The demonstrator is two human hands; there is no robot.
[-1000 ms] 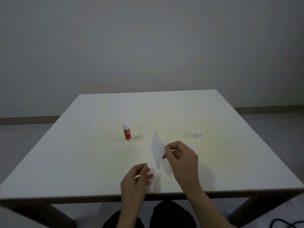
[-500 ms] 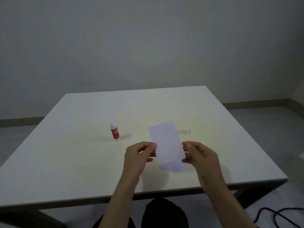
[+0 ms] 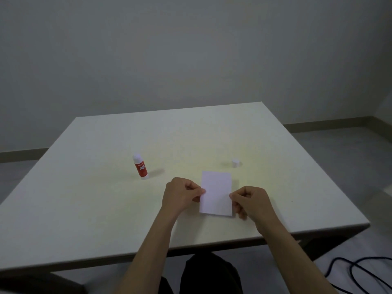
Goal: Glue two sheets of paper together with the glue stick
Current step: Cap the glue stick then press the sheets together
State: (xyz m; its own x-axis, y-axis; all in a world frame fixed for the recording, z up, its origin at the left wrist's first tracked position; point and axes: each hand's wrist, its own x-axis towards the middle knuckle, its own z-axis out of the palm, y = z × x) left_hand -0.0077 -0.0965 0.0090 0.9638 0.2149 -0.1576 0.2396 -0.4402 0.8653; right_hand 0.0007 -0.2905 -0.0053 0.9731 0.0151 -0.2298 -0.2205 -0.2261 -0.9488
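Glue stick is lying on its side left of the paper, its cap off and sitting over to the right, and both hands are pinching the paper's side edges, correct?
Not quite: in the head view the glue stick stands upright, not on its side. The rest holds: it is left of the paper, the cap sits to the right, and the left hand and right hand pinch the paper's side edges.

Bench [image 3: 89, 209] surface is mostly bare. Obstacles: a glue stick [image 3: 140, 166] standing upright left of centre, and a small white cap [image 3: 235, 162] right of centre, well apart. Between them, nearer the front edge, a paper sheet [image 3: 216, 193] pinched by the left hand [image 3: 180, 194] and right hand [image 3: 250, 201]. Far half and both side margins are open.
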